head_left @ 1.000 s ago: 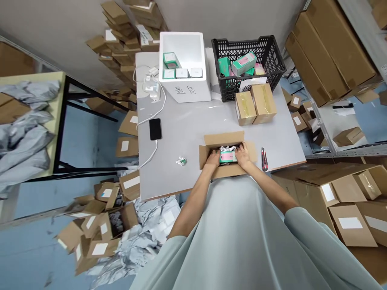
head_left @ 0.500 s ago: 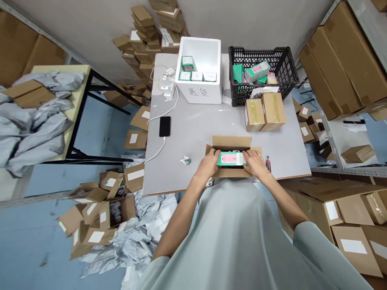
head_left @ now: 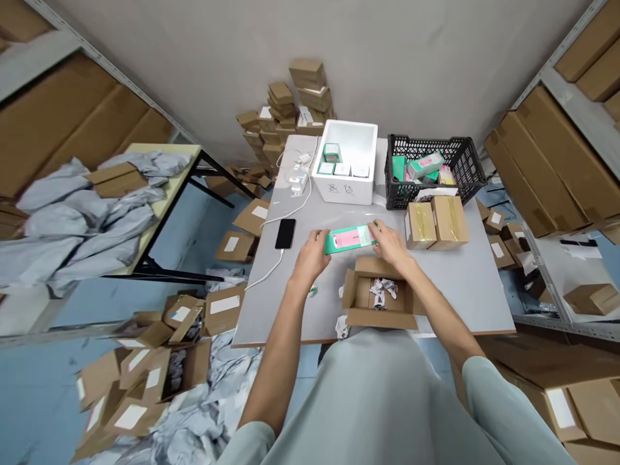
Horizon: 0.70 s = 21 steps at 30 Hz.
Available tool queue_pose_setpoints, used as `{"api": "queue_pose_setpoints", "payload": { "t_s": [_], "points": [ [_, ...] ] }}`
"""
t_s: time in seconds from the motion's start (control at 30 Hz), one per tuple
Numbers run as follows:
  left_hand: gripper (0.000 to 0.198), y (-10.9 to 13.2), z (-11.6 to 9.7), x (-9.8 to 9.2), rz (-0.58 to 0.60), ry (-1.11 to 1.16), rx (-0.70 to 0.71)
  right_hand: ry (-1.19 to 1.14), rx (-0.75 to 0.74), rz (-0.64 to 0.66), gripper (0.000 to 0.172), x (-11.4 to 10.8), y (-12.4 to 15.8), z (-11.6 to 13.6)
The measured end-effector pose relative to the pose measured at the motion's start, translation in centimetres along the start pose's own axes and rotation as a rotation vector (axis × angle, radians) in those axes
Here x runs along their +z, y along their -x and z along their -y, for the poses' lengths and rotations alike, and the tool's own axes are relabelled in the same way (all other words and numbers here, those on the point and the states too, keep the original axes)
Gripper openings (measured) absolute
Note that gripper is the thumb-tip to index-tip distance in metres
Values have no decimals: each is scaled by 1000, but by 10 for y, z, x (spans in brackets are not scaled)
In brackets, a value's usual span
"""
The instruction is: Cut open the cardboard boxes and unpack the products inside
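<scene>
**Green-and-pink carton point(head_left: 349, 238) held at both ends above the table**

The carton lies level between the two hands, raised above the grey table point(head_left: 465, 284), just beyond the open cardboard box point(head_left: 375, 318). The left hand point(head_left: 310, 255) grips the carton's left end with its fingers curled around it. The right hand point(head_left: 390, 242) closes on the right end, fingers laid over the top. The open cardboard box sits at the near table edge, flaps spread, with crumpled paper point(head_left: 385, 289) inside. Farther back stand a white foam box point(head_left: 345, 189) and a black crate point(head_left: 465, 165), both holding similar cartons. Two taped boxes point(head_left: 438, 221) stand just right of the right hand. A black phone point(head_left: 285, 233) lies left of the left hand.
</scene>
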<state>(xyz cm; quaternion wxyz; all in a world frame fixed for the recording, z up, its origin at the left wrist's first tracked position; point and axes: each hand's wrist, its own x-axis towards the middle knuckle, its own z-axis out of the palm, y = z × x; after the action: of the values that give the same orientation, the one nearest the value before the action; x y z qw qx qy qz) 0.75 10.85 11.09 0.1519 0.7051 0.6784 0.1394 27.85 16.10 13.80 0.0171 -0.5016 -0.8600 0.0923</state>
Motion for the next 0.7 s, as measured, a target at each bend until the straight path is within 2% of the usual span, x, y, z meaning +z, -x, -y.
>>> {"api": "queue_pose_setpoints", "payload": {
  "t_s": [0.07, 0.13, 0.23, 0.33, 0.47, 0.6, 0.7],
  "points": [
    [80, -10, 19, 12, 42, 6, -85, -4, -22, 76, 69, 10, -34, 6],
    [79, -19, 34, 26, 133, 7, -164, 5, -11, 188, 64, 24, -60, 11],
    [75, -28, 47, 51, 246, 19, -229, 32, 21, 318, 50, 45, -79, 18],
    [70, -33, 52, 77, 296, 49, -261, 59, 44, 381, 42, 65, -81, 24],
    [75, -31, 53, 106, 311, 99, -285, 79, 98, 423, 47, 79, -80, 28],
    [77, -14, 64, 115, 254, 159, -273, 83, 146, 397, 52, 73, -76, 22],
    [68, 16, 87, 115, 160, 169, -287, 40, 162, 257, 58, 56, -50, 26]
  ]
}}
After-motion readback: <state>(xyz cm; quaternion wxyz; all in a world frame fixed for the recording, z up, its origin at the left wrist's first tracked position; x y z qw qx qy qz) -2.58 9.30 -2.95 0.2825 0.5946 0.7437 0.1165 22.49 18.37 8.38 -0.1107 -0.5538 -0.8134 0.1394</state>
